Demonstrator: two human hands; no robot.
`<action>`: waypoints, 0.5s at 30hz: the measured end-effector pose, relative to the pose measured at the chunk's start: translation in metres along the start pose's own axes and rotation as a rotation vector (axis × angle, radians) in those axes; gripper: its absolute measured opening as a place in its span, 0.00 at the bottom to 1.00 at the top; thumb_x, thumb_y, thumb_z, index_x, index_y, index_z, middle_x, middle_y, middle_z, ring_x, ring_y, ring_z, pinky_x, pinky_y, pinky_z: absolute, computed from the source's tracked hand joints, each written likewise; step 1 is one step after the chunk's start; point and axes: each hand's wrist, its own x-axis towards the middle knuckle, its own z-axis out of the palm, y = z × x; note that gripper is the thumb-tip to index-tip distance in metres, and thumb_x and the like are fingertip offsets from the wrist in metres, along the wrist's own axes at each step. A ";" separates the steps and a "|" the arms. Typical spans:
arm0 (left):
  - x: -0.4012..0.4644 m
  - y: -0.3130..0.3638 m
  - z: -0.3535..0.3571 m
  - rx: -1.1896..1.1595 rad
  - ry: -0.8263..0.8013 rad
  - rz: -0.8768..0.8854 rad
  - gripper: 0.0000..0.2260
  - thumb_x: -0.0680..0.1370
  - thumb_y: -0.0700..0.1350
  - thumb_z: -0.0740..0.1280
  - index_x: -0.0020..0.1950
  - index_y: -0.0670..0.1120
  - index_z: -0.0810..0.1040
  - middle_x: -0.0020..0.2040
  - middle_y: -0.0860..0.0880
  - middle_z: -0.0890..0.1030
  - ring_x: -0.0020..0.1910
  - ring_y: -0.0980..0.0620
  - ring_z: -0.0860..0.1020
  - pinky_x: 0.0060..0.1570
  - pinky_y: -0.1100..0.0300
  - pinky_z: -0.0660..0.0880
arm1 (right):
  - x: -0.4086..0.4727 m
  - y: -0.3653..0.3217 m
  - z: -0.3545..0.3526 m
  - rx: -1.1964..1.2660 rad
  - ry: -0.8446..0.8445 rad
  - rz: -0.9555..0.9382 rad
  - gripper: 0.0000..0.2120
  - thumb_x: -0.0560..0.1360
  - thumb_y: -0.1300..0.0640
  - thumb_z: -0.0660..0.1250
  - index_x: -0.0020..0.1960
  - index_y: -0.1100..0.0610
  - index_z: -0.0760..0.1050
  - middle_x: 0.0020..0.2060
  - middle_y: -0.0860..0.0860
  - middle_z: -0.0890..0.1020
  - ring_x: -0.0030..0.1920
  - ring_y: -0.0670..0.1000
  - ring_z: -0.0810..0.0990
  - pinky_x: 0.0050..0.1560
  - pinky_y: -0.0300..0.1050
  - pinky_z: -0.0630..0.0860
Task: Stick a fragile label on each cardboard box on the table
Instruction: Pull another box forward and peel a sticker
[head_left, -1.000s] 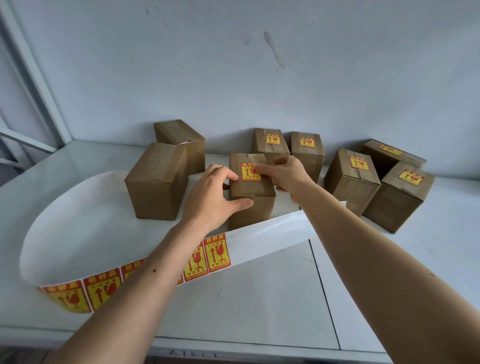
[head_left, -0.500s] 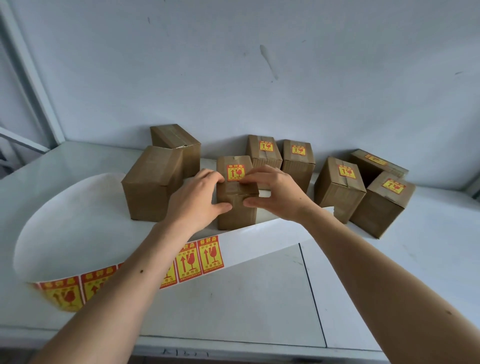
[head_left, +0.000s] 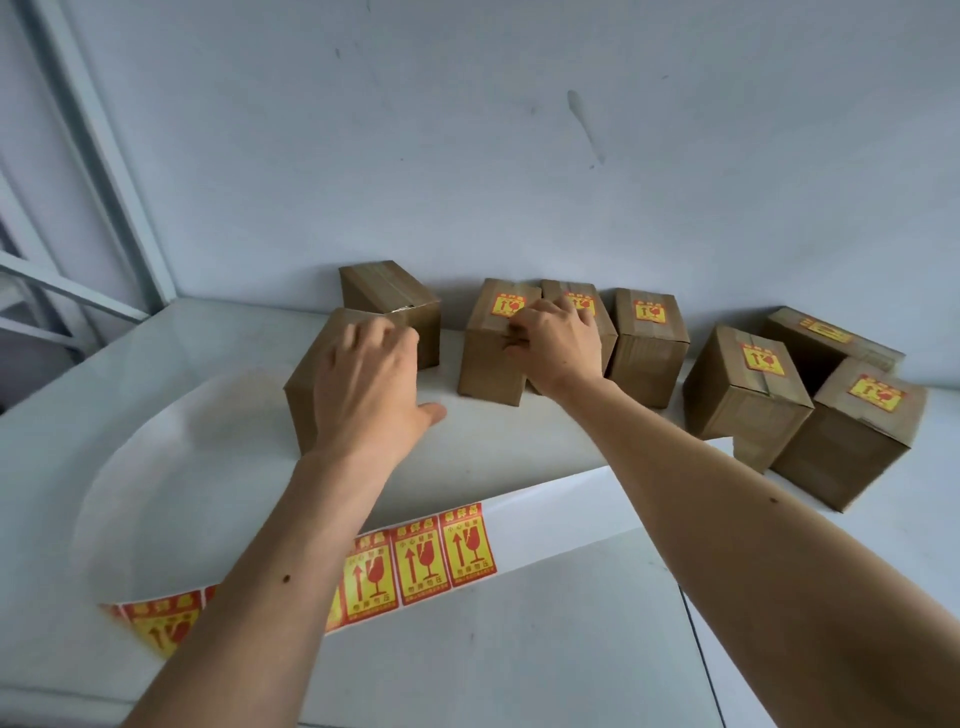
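At the far left the curled label strip (head_left: 291, 525) lies on the table (head_left: 519, 649), its remaining fragile labels (head_left: 441, 556) showing by the near forearm. Behind it stand two unlabelled boxes: the near plain box (head_left: 306, 405) and the rear plain box (head_left: 389, 296) against the wall. The left hand (head_left: 371, 389), which a moment ago steadied the labelled box in the middle, has let go and now hovers over the near plain box with fingers spread and relaxed, holding nothing; whether it touches the cardboard cannot be told. Further right, the just-labelled box (head_left: 488, 358) has been pushed back toward the wall to sit beside the other finished ones. The right hand (head_left: 556, 343) rests on its upper right edge, fingers loosely bent over the neighbouring labelled box (head_left: 597, 312); how firmly it holds cannot be told. To the right stand four more labelled boxes (head_left: 748, 395). Six boxes appear done, so two remain, and the left hand seems to be going for the next one.
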 end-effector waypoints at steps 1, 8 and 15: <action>0.001 -0.003 0.000 0.018 0.004 -0.019 0.30 0.67 0.57 0.75 0.64 0.47 0.71 0.66 0.46 0.71 0.65 0.43 0.66 0.61 0.50 0.67 | 0.005 -0.002 0.004 -0.012 0.014 0.035 0.13 0.76 0.53 0.65 0.58 0.54 0.79 0.59 0.51 0.80 0.64 0.56 0.70 0.62 0.51 0.64; 0.003 -0.028 -0.006 0.070 -0.120 -0.121 0.44 0.61 0.58 0.78 0.71 0.47 0.63 0.69 0.43 0.66 0.68 0.40 0.63 0.65 0.46 0.63 | 0.001 -0.031 0.006 0.041 0.101 0.105 0.20 0.73 0.58 0.64 0.65 0.55 0.74 0.63 0.53 0.75 0.64 0.58 0.70 0.60 0.51 0.65; -0.004 -0.056 -0.010 0.011 -0.217 -0.253 0.50 0.59 0.51 0.82 0.73 0.50 0.56 0.67 0.40 0.65 0.66 0.36 0.65 0.61 0.43 0.68 | -0.026 -0.094 -0.011 0.502 -0.270 0.043 0.28 0.68 0.59 0.70 0.67 0.54 0.71 0.62 0.52 0.79 0.63 0.56 0.75 0.63 0.53 0.72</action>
